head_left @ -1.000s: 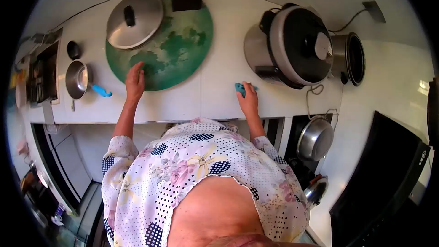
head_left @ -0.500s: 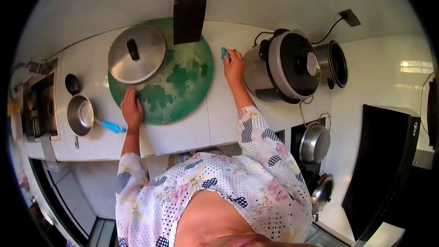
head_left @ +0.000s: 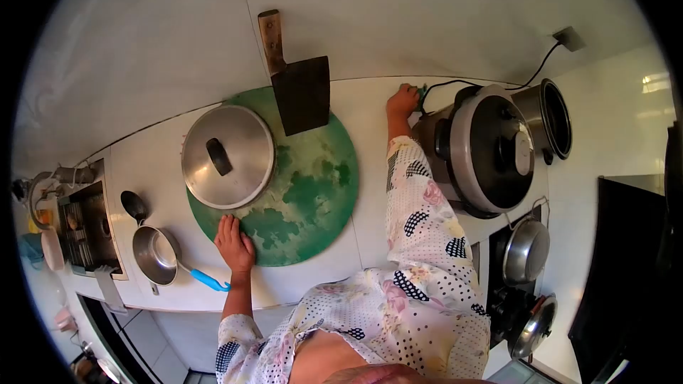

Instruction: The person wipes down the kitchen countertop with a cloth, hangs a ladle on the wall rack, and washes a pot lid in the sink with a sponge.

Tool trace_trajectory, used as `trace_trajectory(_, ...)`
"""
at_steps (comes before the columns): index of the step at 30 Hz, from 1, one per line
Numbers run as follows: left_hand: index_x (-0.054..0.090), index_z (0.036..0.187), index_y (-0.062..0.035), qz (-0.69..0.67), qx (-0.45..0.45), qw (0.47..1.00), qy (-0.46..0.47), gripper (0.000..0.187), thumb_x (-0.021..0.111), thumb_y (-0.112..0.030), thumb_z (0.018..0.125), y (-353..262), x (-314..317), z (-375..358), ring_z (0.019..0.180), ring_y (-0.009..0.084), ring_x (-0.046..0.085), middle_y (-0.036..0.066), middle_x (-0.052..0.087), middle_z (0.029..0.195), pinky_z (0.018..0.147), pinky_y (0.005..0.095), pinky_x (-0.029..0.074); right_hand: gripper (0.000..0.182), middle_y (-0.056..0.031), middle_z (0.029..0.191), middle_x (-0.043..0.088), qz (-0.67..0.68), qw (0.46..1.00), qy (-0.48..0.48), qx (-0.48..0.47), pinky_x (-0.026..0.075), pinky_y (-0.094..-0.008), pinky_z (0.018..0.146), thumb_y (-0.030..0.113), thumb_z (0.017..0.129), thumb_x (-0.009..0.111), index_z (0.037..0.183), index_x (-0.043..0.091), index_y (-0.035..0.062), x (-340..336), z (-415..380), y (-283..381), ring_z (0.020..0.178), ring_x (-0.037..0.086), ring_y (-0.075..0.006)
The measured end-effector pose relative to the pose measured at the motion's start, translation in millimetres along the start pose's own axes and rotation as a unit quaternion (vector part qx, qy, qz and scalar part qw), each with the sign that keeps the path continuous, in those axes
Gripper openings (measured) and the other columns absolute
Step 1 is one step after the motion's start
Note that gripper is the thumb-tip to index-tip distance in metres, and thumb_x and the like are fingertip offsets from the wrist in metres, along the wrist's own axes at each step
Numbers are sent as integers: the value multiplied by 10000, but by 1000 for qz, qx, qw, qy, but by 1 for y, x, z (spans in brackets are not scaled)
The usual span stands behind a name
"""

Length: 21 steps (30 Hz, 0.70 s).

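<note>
My right hand [head_left: 403, 102] is at the back of the white counter [head_left: 370, 227], closed around a small teal cloth [head_left: 422, 91] that is mostly hidden. Just right of that arm stands a large electric pressure cooker [head_left: 491, 149] with its black cord [head_left: 448, 84] running behind. My left hand [head_left: 235, 245] lies flat with fingers stretched out on the near left edge of a round green cutting board [head_left: 306, 206]. Above its fingertips, a steel pot lid [head_left: 238, 163] rests on the board. A cleaver [head_left: 304, 96] stands on the board's far side, leaning against the wall.
On the left are a small saucepan [head_left: 155, 256] with a blue handle, a black ladle [head_left: 133, 205] and a sink [head_left: 92, 231]. Beyond the cooker stands a dark inner pot [head_left: 557, 119]. To the right are a steel pot [head_left: 526, 250] and a lidded pan [head_left: 535, 327].
My right hand has slid the cloth away from me and to the right, toward the wall beside the cooker. My left hand stays at the board's edge. The camera view has tilted upward.
</note>
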State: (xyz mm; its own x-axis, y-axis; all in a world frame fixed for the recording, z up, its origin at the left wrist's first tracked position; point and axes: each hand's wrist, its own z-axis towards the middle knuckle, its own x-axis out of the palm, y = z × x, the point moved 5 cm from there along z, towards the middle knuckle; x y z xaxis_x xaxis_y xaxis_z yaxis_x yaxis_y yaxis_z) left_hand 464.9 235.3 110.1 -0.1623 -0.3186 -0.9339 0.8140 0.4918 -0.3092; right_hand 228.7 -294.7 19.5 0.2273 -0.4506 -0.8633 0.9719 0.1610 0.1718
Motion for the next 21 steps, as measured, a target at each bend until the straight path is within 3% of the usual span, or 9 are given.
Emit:
trace_trajectory(1, 513, 1189, -25, 1, 0, 1000, 4, 423, 490, -67, 768, 0, 0, 0, 1243, 327, 423, 139, 504, 1273, 986, 445, 302, 246, -219, 988, 572, -19, 997, -70, -21, 463, -425, 823, -2, 784, 571, 1026, 586, -46, 1, -6, 3, 950, 537, -393)
trace_trajectory(5, 512, 1183, -20, 8, 3, 1000, 7, 418, 490, -71, 768, 1, 2, 0, 1246, 326, 419, 140, 499, 1273, 985, 448, 301, 277, -236, 1035, 570, 115, 991, 48, 44, 465, -431, 817, 3, 790, 556, 1061, 550, -50, 21, 12, 2, 980, 552, -375)
trace_trajectory(8, 510, 1183, -19, 13, 3, 1000, 9, 420, 491, -72, 767, 0, 2, 0, 1247, 327, 417, 141, 497, 1274, 983, 448, 302, 221, -220, 1004, 587, 170, 963, 113, 176, 467, -439, 804, -3, 789, 548, 1008, 558, -32, 21, 14, 34, 924, 579, -361)
trace_trajectory(12, 509, 1186, -20, 16, 11, 1000, 6, 427, 492, -67, 761, 0, 3, -2, 1248, 329, 415, 142, 496, 1277, 982, 449, 301, 113, -184, 911, 612, 178, 970, 48, 159, 468, -426, 740, 2, 777, 569, 888, 550, 1, 3, -14, 87, 866, 592, -364)
trace_trajectory(16, 508, 1187, -20, 10, 18, 1000, -1, 436, 494, -62, 754, -3, 2, -1, 1251, 325, 411, 142, 495, 1279, 982, 448, 299, 54, -194, 891, 606, 202, 977, 68, 24, 462, -426, 723, -2, 789, 495, 820, 537, 14, -9, -39, 116, 843, 581, -378)
trace_trajectory(19, 507, 1189, -20, 13, 4, 1000, 14, 433, 492, -63, 759, 0, 4, -2, 1254, 321, 407, 141, 492, 1282, 984, 444, 295, 209, -190, 974, 625, 256, 950, 128, -120, 469, -435, 769, -8, 755, 513, 951, 580, 19, -18, -45, 116, 892, 596, -373)
trace_trajectory(21, 507, 1188, -20, 12, 7, 1000, 6, 426, 492, -66, 765, -2, 2, -3, 1256, 317, 404, 140, 490, 1283, 987, 441, 292, 207, -178, 1009, 626, 304, 922, 130, -202, 471, -423, 790, -3, 762, 505, 946, 596, 25, -28, -49, 109, 923, 595, -362)
